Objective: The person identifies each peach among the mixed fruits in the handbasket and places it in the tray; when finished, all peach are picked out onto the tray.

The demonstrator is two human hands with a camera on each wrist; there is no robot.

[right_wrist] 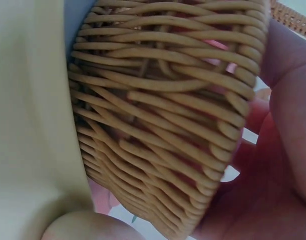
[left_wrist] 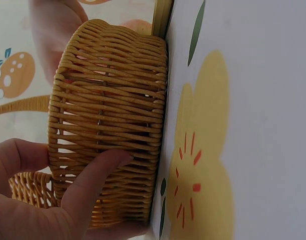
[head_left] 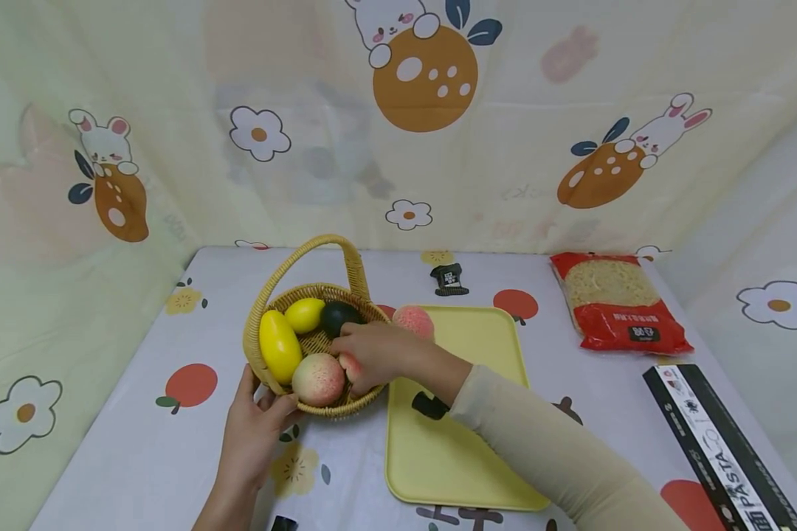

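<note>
A wicker basket (head_left: 355, 269) with a tall handle stands left of the yellow tray (head_left: 465, 472). My left hand (head_left: 255, 431) holds its near left side, the thumb lying along the woven wall (left_wrist: 112, 110) in the left wrist view. Inside the basket my right hand (head_left: 380, 354) grips a pink peach (head_left: 349, 366), mostly hidden under the fingers. Beside it lie a larger pale peach (head_left: 319, 380), a long yellow mango-shaped fruit (head_left: 280, 346), a yellow lemon (head_left: 304, 316) and a dark oval fruit (head_left: 340, 318). Another peach (head_left: 413, 322) rests at the tray's far left corner.
A red bag of pasta (head_left: 614, 302) lies at the back right, with a long black-and-white pasta box (head_left: 720, 446) in front of it. My right sleeve (head_left: 544, 435) crosses over the tray. Patterned cloth walls (head_left: 305, 199) enclose the table.
</note>
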